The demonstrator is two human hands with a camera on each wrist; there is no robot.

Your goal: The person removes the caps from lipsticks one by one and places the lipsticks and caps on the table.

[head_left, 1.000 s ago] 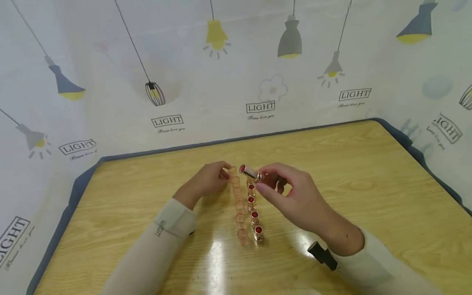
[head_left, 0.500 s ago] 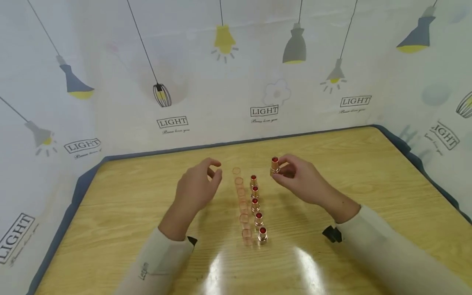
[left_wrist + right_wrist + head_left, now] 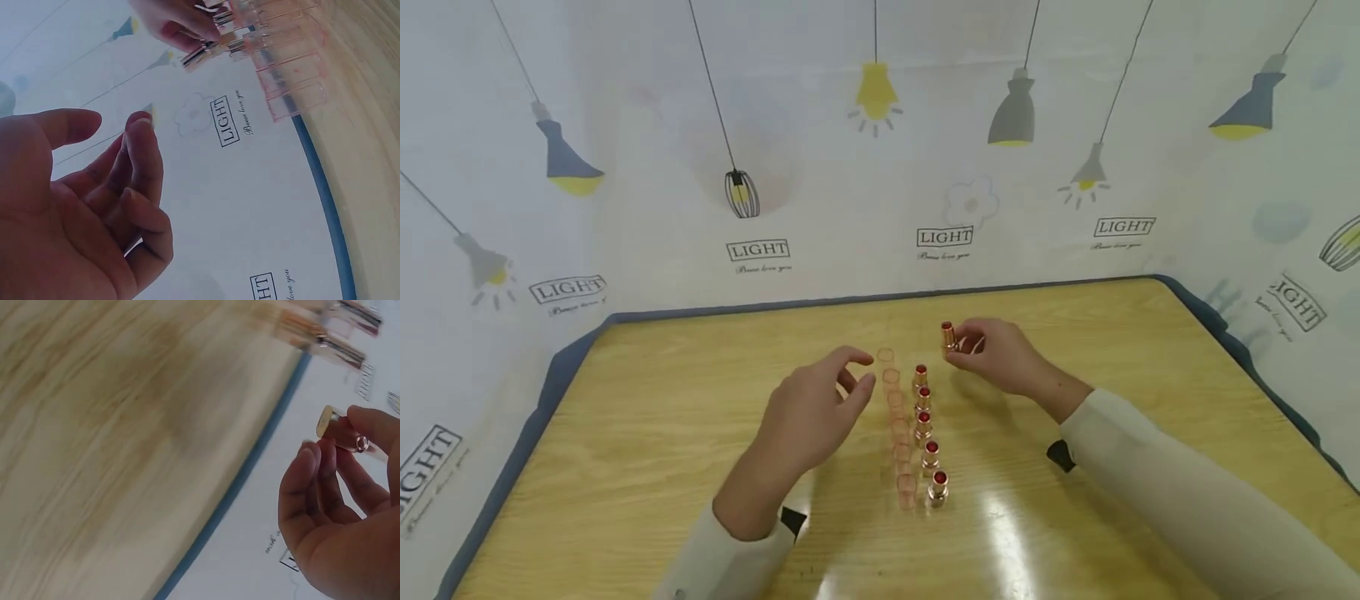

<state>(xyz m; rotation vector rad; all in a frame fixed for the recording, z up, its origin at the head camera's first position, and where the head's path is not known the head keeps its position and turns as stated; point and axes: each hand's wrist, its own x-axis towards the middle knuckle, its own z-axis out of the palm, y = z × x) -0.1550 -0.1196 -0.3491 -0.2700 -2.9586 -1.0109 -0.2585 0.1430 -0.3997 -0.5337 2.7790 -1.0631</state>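
Note:
In the head view my right hand (image 3: 1003, 358) pinches a rose-gold lipstick tube (image 3: 949, 336) with a red top, upright and off the table. The right wrist view shows the gold base of this lipstick tube (image 3: 340, 431) between thumb and fingers. Nearer to me, several like lipstick tubes (image 3: 938, 490) stand upright in a row. Left of them runs a row of clear pinkish caps (image 3: 907, 493). Beside the far caps, my left hand (image 3: 812, 408) holds nothing, its fingers loosely bent; the left wrist view shows its bare palm (image 3: 75, 237).
A wood-grain table (image 3: 662, 417) carries both rows, with glare on its near part. Its far side meets a dark blue edge (image 3: 820, 303). Behind rises a pale wall covering (image 3: 842, 183) printed with lamps.
My left hand has let go of the farthest cap and drawn back toward me. The held lipstick tube, tilted beside that cap a second ago, is now upright and farther right.

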